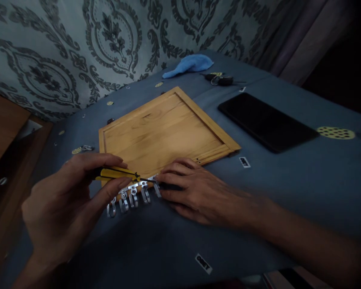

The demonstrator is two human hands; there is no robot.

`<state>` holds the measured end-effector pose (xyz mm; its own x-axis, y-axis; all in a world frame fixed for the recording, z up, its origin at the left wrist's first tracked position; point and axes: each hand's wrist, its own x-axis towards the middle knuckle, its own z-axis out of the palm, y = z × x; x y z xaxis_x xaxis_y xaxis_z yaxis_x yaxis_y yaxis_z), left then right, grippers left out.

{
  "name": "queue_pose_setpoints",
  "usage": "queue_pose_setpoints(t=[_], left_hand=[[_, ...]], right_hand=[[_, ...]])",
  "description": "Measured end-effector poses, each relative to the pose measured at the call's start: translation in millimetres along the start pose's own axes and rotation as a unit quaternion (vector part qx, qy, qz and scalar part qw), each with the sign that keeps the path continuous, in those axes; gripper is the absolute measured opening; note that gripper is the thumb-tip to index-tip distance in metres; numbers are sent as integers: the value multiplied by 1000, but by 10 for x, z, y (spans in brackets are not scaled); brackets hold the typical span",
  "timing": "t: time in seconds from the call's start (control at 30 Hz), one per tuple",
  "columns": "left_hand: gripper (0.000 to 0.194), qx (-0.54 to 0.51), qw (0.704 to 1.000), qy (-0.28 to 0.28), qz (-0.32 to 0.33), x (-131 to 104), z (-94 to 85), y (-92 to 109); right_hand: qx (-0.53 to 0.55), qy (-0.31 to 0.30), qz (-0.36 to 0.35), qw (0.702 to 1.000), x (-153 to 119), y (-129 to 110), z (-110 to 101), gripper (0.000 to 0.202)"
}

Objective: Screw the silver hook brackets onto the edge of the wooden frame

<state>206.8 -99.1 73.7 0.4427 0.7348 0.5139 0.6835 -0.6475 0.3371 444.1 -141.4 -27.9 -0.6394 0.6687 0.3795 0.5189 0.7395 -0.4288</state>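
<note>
My left hand [67,196] is closed around the yellow-and-black handle of a screwdriver [116,173]. Its thin shaft points right, with the tip beside the rightmost visible hook. A framed wooden board [156,128] lies flat, and several shiny metal hooks [133,196] line its near edge. My right hand [195,190] rests at that same edge, its fingertips closed on the rightmost visible metal hook [157,188] next to the screwdriver tip. Those fingers partly cover the hook and the tip, so the exact contact is hidden.
The board lies on blue patterned fabric [228,241]. To its right is a black phone-like slab [267,120]. Dark keys [221,80] and a blue cloth [189,65] lie farther back. Patterned wallpaper [114,36] rises behind; brown wooden furniture [6,124] stands at left.
</note>
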Motion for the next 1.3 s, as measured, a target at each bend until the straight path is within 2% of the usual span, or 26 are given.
queue_pose_setpoints(t=[0.27,0.43,0.6,0.8,1.3], left_hand=[[18,1,1000,-21,14,-1,-28,8],[23,-8,1000,-6,20,-1,-27,-1],[29,-20,999,-26,41,-15,-67,-18],[24,-8,995,-55,78,0,-109,-16],[21,12,994,-64,84,-8,-171,-26]], right_hand=[[2,1,1,1000,-1,-5,7,23],[0,-4,4,1000,-3,-8,-5,23],[-6,-2,3,1000,-4,-7,4,22],[-8,6,1,1000,-9,-6,8,20],[-6,7,0,1000,2,-6,9,22]])
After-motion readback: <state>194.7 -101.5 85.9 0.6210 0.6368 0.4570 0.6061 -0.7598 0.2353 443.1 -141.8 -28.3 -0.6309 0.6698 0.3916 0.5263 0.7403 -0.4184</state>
